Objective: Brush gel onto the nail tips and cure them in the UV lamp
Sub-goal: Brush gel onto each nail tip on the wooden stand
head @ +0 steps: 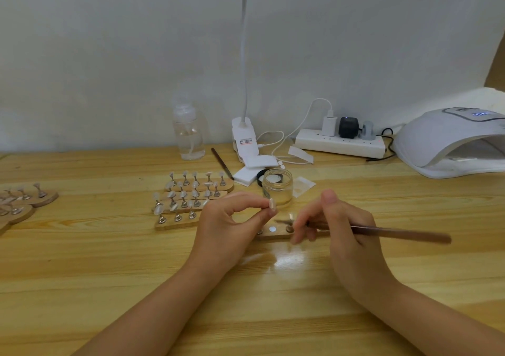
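Observation:
My left hand (232,219) pinches a small stand with a clear nail tip (272,204) between thumb and fingers, raised above the table. My right hand (336,224) grips a brown gel brush (396,232), its bristles pointing left toward the tip but a little short of it. Below both hands lies a wooden holder strip (273,235) with a bare metal disc and a stand on it. A glass jar of gel (277,189) stands open just behind. The white UV lamp (448,142) sits at the far right, its display lit.
Wooden strips with several nail tips on stands (191,194) lie left of centre, more (24,199) at the left edge. Behind them are a clear pump bottle (188,134), a clip lamp (243,139), a second brush (222,163), white pads (251,169) and a power strip (340,142).

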Available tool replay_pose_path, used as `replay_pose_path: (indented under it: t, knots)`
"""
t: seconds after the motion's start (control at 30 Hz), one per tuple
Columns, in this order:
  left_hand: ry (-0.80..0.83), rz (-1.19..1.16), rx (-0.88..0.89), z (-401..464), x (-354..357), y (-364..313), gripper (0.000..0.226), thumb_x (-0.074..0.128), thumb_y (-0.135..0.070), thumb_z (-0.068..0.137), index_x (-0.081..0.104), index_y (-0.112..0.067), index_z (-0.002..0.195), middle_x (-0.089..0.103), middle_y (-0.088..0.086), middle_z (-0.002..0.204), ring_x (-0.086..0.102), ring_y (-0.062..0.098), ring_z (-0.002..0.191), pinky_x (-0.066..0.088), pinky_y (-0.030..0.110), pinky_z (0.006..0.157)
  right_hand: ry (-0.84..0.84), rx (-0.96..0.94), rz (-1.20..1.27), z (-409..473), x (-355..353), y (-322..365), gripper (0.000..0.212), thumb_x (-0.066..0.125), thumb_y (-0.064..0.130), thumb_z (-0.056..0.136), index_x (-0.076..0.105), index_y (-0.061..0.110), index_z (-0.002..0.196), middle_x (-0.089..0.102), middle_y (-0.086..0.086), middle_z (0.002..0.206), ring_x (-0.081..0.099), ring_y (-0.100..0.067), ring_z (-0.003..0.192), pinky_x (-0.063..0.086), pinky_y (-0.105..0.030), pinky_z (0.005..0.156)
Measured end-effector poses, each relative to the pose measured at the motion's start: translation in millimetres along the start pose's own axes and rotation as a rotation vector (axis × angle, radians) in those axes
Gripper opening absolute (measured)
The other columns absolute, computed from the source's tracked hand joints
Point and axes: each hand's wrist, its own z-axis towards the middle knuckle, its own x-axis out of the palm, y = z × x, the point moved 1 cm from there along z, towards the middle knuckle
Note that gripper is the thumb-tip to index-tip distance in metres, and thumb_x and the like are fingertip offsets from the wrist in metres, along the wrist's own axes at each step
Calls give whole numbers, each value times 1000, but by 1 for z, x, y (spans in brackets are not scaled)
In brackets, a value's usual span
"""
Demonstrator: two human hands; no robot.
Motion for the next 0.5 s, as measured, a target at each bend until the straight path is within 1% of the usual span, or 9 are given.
replay_pose_path:
  t: [0.03,0.1,0.2,0.27,0.3,0.37,0.4,0.47,0.5]
  knots:
    - [-3,-5,-5,0,0,0,11,72,-18,68,73,-23,78,70,-11,77,64,-1,77,45,10,74,-7,-13,10,0,0,1,48,33,42,87,64,15,61,63,-8,56,56,-13,53,43,-16,56]
    - [1,-3,-6,1,0,0,12,73,-16,69,73,-21,79,70,-10,77,64,0,77,45,10,74,-20,-64,-40,0,-1,3,44,35,37,88,63,14,65,64,-4,61,56,-8,57,43,-14,58]
    - [11,-19,10,0,1,-2,11,72,-18,68,73,-20,79,70,-11,77,64,0,75,47,11,71,-39,-95,-209,4,-1,5,25,46,37,83,63,18,81,66,5,78,60,-3,74,42,-9,65]
    - [25,-28,21,0,0,-3,12,70,-20,68,72,-21,79,69,-12,77,64,-1,73,48,13,69,-32,-111,-360,6,0,4,25,57,41,76,61,21,92,63,9,91,58,0,88,41,-8,73]
    - [38,-26,26,0,1,-3,12,71,-16,69,72,-22,80,69,-13,77,64,-1,73,48,13,68,-16,-117,-412,6,1,3,28,63,40,74,61,22,95,62,11,95,57,1,92,41,-9,77]
    - [62,-5,30,0,1,-2,19,73,-6,69,71,-23,79,69,-12,77,64,-1,74,47,11,69,7,-129,-464,7,1,0,29,69,33,71,60,24,97,60,15,97,55,3,95,43,-16,82]
    - [69,0,28,0,1,-1,21,73,-5,69,71,-24,78,69,-12,76,64,-1,74,46,10,71,12,-142,-483,7,1,-1,28,69,31,70,59,26,96,60,18,96,55,3,95,44,-21,84]
    - [77,-19,15,0,1,-1,15,73,-13,68,70,-25,76,69,-11,76,64,0,74,45,10,72,16,-159,-502,7,2,-2,26,69,29,72,57,29,95,60,21,92,55,3,93,46,-29,84]
    - [81,-32,5,0,2,-2,11,71,-19,67,71,-25,76,69,-11,76,64,0,74,46,12,72,18,-162,-502,7,2,-2,24,68,28,73,56,30,94,60,22,90,55,4,93,46,-31,84]
